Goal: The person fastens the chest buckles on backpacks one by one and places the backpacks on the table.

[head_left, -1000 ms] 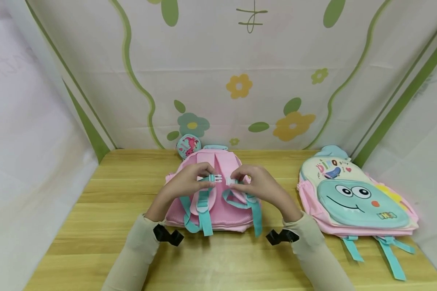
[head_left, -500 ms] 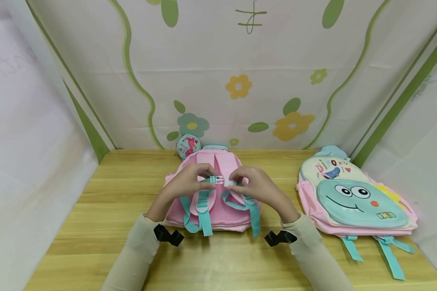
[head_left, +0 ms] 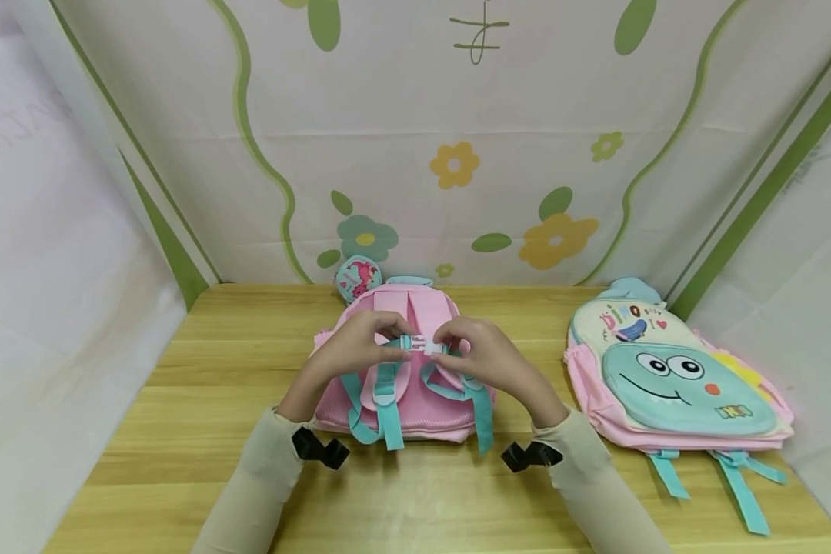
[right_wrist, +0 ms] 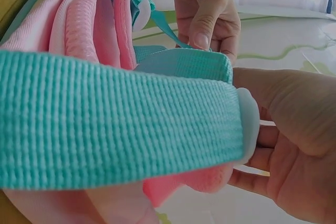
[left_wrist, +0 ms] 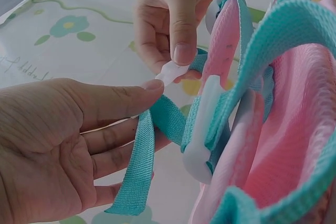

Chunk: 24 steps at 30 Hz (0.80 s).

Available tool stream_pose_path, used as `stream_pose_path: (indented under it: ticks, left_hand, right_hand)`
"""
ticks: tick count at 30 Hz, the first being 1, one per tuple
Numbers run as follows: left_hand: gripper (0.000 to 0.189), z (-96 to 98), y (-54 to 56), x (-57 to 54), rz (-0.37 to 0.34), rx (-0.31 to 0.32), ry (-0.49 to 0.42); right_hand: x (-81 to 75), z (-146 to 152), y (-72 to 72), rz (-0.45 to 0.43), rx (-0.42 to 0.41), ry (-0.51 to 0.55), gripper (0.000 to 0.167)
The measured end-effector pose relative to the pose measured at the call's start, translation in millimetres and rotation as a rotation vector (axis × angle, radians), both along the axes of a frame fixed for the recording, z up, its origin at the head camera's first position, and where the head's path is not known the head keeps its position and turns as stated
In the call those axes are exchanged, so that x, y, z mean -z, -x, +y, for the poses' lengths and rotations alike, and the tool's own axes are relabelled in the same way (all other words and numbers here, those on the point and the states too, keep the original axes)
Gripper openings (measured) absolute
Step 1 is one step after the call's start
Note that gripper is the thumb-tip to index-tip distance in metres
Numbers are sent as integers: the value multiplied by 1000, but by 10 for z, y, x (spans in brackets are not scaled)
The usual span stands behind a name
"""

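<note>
Left of the frame's centre, thumb and fingers of the left hand [head_left: 353, 343] are pinched on the pronged clip [head_left: 416, 343], held over the pink backpack [head_left: 432, 415]; this grip is probably best placed behind the prongs, so their sides can flex freely. Just below centre, the white socket [head_left: 432, 348] is met, or nearly met, by the prong tips; full seating is not seen. Farther right, the socket is pinched by the right hand [head_left: 488, 348]; an even, untwisted push seems called for. Prongs are aimed right, the socket's mouth is turned left, and both long axes are laid nearly level across the frame.

Wrist views dim, perhaps slightly soft.
</note>
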State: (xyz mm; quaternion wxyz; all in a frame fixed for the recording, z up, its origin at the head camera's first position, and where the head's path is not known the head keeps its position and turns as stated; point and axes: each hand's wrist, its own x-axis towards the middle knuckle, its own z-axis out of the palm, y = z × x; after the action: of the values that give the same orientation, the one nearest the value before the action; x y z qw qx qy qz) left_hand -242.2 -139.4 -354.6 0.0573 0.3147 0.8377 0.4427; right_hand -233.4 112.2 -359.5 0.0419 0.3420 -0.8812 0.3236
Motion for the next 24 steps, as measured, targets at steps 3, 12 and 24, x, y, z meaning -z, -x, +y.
stream_pose_path:
  ticks: [3, 12, 24]
  left_hand:
    - [19, 6, -10, -9, 4, -1, 11]
    - [19, 21, -17, 3, 9, -9, 41]
    - [20, 24, -9, 4, 5, 6, 60]
  right_hand:
    - [3, 1, -5, -1, 2, -4, 18]
    - [-10, -20, -19, -15, 3, -28, 19]
    - [-10, -29, -28, -19, -28, -20, 20]
